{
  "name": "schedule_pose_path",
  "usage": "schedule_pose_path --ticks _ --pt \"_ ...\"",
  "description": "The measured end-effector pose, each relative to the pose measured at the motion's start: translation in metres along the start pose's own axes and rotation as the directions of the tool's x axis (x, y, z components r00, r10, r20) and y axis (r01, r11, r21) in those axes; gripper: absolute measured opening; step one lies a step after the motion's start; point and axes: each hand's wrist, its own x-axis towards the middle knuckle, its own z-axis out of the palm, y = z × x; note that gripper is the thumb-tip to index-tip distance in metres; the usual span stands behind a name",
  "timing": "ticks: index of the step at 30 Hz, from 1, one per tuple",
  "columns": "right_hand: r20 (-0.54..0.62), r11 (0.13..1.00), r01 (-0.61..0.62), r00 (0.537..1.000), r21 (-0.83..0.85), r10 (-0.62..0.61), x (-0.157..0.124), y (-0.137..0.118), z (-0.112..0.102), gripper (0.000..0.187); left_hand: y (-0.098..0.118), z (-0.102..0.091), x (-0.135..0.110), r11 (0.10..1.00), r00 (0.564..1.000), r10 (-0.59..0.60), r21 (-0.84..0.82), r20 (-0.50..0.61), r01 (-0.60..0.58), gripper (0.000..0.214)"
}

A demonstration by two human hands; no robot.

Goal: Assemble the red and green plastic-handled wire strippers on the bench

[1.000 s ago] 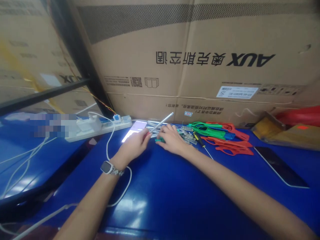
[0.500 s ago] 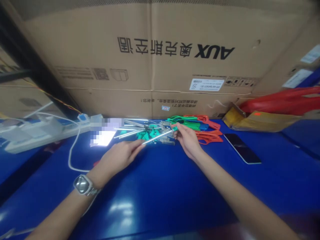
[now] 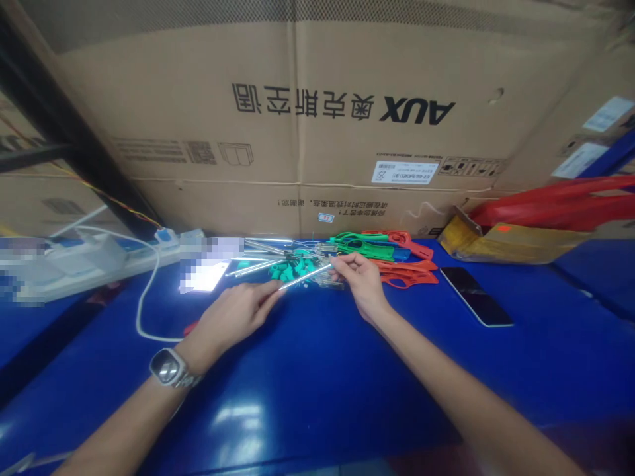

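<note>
A thin silvery metal rod (image 3: pixel 305 277) slants between my hands. My left hand (image 3: pixel 243 307), with a watch on its wrist, grips its lower left end. At the upper right end, my right hand (image 3: pixel 363 281) pinches with thumb and fingers; whether a small part also sits in that pinch is hidden. Behind the rod lies a heap of small green plastic pieces (image 3: pixel 288 270), with more metal rods (image 3: pixel 255 266) to its left. Green plastic handle-like parts (image 3: pixel 364 248) and orange ones (image 3: pixel 409 272) lie just beyond my right hand.
A dark-screened phone (image 3: pixel 476 296) lies on the blue table (image 3: pixel 317 377) at right. Behind it stands an open carton (image 3: pixel 526 241) with red material. A lit screen (image 3: pixel 203 274), a white cable (image 3: pixel 141 307) and a power strip (image 3: pixel 94 268) are at left. A large cardboard box (image 3: pixel 297 145) stands behind.
My right hand has moved slightly left and closed around the rod's upper end, where a bit of green showed before. My left hand keeps its grip. The view has shifted slightly.
</note>
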Motion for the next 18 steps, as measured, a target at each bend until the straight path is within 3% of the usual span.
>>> schedule_pose_path --ticks 5,12,18 --pt "0.102 0.991 -0.085 0.992 0.102 0.074 0.000 -0.003 -0.001 0.037 -0.002 0.003 -0.001 0.998 0.997 0.037 -0.044 -0.066 -0.039 0.041" --pt "0.254 0.999 -0.017 0.967 0.036 0.007 0.008 -0.006 -0.012 0.030 -0.006 0.002 -0.001 0.993 0.991 0.086 -0.066 -0.102 -0.093 0.041" --pt "0.293 0.999 -0.041 0.956 0.005 0.037 0.006 -0.006 -0.011 0.031 -0.001 0.005 -0.001 0.995 0.986 0.095 -0.023 -0.140 -0.099 0.037"
